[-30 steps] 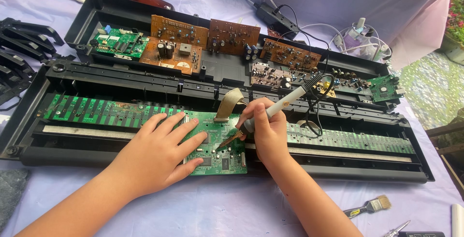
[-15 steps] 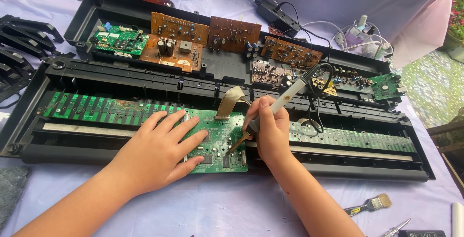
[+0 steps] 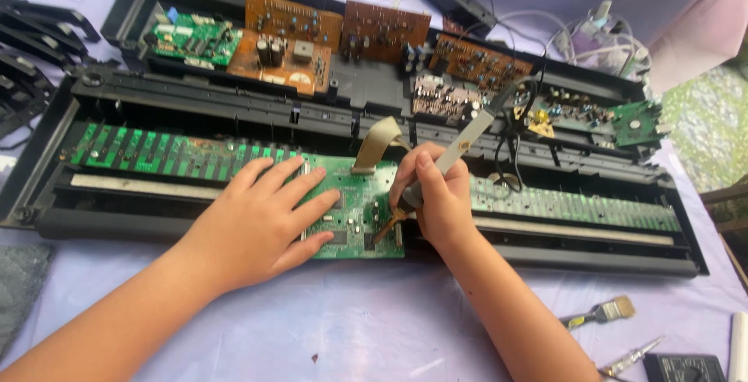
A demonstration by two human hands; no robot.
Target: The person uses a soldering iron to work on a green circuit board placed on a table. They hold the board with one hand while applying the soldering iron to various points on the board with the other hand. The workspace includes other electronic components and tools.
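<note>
Opened-up keyboard chassis (image 3: 234, 230), black, stretched across a desk (image 3: 351, 327) covered in a pale lilac cloth. Left hand (image 3: 257, 222) flat and spread, fingers fanned out, pressing down on the green circuit board (image 3: 354, 195) sitting in the front tray of the case. Right hand (image 3: 436, 195) curled shut around a soldering iron (image 3: 460, 148), grey handle sticking up and back past the knuckles, metal tip angled down and touching the green board near its right edge, just beside the left hand's fingertips. Black cord from the handle looping away over the case toward the back.

Beige ribbon cable (image 3: 378, 142) arching up from the top of that board, right between the two hands. Long green key-contact strips (image 3: 156, 156) running left and right of the board along the tray.

Back half of the case packed with more boards: brown circuit boards (image 3: 292, 35) in a row, a small green board (image 3: 191, 39) at far left, another little green one at far right. Tangle of white cables (image 3: 600, 35) behind the case.

Small paintbrush (image 3: 600, 313) lying on the cloth near the right forearm, a screwdriver (image 3: 631, 357) just below it. Stack of black plastic parts (image 3: 31, 47) off to the far left.
</note>
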